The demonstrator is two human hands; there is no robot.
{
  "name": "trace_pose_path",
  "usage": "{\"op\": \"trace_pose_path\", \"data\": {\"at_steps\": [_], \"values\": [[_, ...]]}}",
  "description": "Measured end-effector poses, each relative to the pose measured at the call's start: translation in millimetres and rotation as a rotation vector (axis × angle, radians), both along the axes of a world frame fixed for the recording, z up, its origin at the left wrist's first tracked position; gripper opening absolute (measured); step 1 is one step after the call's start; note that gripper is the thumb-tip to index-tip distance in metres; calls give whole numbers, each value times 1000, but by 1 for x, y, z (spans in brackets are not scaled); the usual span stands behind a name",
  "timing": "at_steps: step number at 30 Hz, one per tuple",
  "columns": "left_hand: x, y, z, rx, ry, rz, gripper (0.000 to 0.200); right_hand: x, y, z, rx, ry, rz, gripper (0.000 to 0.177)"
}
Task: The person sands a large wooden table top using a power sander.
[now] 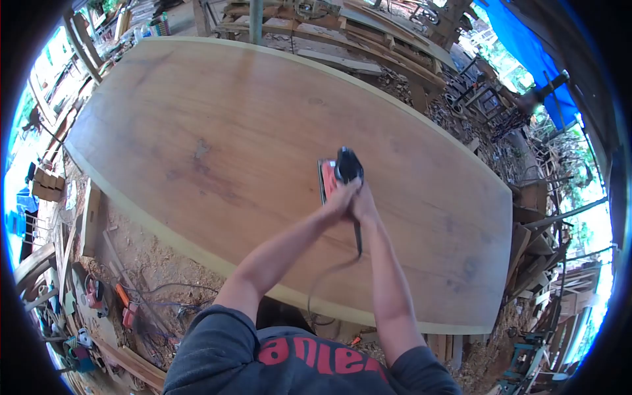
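Note:
A red and black electric sander [331, 176] rests on a large wooden tabletop [276, 131], right of its middle. My left hand [340, 199] is closed on the sander's near end. Pressed against it on the right, my right hand [361, 201] is also closed on the sander, below its black upper part. The hands cover much of the handle. A dark power cord [359, 240] runs from beneath my hands toward my body and over the near edge. Darker stains and a rough patch [201, 148] mark the wood left of the sander.
Stacked boards [368, 39] lie beyond the far edge. Red power tools [129, 315] and loose cords lie on the shavings-covered ground at lower left. Scrap timber [536, 247] crowds the right side. A post [256, 21] stands at the far edge.

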State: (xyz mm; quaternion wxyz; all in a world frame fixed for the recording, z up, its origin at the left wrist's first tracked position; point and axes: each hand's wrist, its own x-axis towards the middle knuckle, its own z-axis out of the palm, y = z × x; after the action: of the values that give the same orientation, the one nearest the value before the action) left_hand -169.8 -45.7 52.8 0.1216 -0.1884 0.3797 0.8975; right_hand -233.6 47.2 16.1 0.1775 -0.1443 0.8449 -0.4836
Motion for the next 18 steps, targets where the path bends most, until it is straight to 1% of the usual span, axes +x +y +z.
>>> {"op": "trace_pose_path", "data": {"at_steps": [2, 3, 4, 5, 6, 7, 8, 9, 10, 11, 12, 13, 14, 15, 16, 17, 18], "values": [[65, 26, -10, -46, 55, 6, 44, 80, 23, 12, -288, -149, -24, 42], [103, 39, 2, -95, -17, 36, 40, 119, 36, 26, -360, -184, -15, 40], [135, 52, -3, -175, -26, 33, 40, 151, 53, 18, -442, -274, -50, 38], [168, 64, -1, -169, 77, 89, 43, 189, 61, 38, -421, -331, -59, 37], [198, 69, 1, -270, 55, 25, 45, 221, 62, 57, -521, -438, -160, 39], [223, 75, 7, -278, -25, 23, 45, 244, 74, 47, -422, -272, -85, 43], [240, 82, 0, -259, 31, 88, 47, 260, 70, 79, -139, -96, -8, 46], [249, 83, -3, -238, 83, 149, 50, 262, 68, 77, -146, -91, 5, 46], [245, 71, 3, -244, 84, 159, 50, 265, 68, 72, -204, -147, -13, 47], [241, 58, 11, -229, 12, 1, 51, 265, 61, 74, -260, -205, -35, 48], [235, 46, 14, -210, -59, -161, 52, 260, 50, 75, -277, -256, -82, 45], [225, 38, 7, -213, -54, -163, 52, 250, 37, 77, -280, -252, -84, 45], [208, 32, -3, -233, -25, -101, 52, 236, 24, 79, -262, -280, -93, 43], [190, 19, 3, -255, 8, -42, 51, 219, 9, 82, -247, -307, -104, 41], [170, 1, 9, -244, -71, -69, 51, 200, -9, 84, -254, -297, -114, 41], [146, -16, 8, -249, -62, -79, 51, 178, -28, 85, -247, -322, -115, 36], [118, -33, 1, -257, 8, 12, 51, 153, -51, 87, -241, -346, -113, 31]]}}
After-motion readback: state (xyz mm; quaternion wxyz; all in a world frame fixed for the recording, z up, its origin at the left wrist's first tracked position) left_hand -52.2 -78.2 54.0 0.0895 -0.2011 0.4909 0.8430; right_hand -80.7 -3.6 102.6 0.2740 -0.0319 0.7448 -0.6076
